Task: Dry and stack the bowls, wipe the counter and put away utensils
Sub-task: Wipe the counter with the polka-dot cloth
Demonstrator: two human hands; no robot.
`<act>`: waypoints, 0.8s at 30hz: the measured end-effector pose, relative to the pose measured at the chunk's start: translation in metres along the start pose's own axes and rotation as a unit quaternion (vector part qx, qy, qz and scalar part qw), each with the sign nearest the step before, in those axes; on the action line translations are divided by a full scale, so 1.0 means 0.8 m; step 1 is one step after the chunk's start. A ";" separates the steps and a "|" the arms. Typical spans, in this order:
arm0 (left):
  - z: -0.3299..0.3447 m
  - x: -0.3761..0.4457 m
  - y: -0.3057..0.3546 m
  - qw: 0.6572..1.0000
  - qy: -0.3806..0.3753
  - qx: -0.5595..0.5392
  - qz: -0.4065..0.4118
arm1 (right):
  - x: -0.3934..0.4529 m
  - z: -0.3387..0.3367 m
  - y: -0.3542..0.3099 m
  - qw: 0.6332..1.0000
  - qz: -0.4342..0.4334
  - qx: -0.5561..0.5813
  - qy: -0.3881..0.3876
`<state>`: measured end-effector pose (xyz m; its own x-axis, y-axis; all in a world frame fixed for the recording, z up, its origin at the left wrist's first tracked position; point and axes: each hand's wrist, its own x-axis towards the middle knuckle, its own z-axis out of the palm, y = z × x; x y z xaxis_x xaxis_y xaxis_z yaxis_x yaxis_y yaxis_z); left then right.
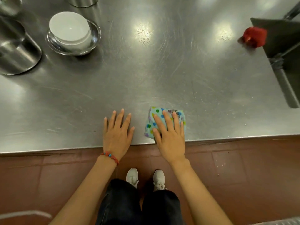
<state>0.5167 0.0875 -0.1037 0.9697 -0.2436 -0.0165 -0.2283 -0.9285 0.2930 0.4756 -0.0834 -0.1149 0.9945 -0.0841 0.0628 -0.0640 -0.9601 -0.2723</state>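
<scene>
A folded light-blue cloth with coloured polka dots (164,122) lies flat on the scratched stainless-steel table (146,70), close to its near edge, its longer side running from that edge away toward the far side with a slight tilt to the right. The right hand (170,135) presses on it with straight, spread fingers, an open grip. Just beside it, the left hand (117,132) rests flat on the bare steel, fingers also spread, with a red beaded bracelet (111,157) at the wrist. At far left a white ceramic bowl (70,29) sits inside a shallow steel bowl (73,39), next to a tall steel canister (16,49). Far right, a crumpled red cloth (254,36) lies by the rim of a steel sink (285,67). Water droplets speckle the surface between.
</scene>
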 end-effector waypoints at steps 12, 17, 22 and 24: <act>0.008 0.047 0.045 0.995 -0.015 -0.062 0.073 | 0.003 -0.026 0.049 0.995 0.094 0.021 0.010; 0.016 0.062 0.059 0.995 -0.032 -0.053 0.081 | 0.019 -0.028 0.065 0.997 0.076 0.024 0.001; 0.016 0.062 0.058 0.996 -0.015 -0.023 0.091 | 0.127 -0.029 0.099 0.997 0.082 0.008 -0.009; 0.014 0.061 0.061 0.996 -0.024 -0.022 0.081 | 0.161 -0.028 0.103 0.996 0.084 0.004 -0.016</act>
<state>0.5521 0.0269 -0.1011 0.9153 -0.4025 -0.0109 -0.3756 -0.8632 0.3373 0.5969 -0.1792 -0.1079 0.9721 -0.2341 -0.0137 -0.2283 -0.9313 -0.2840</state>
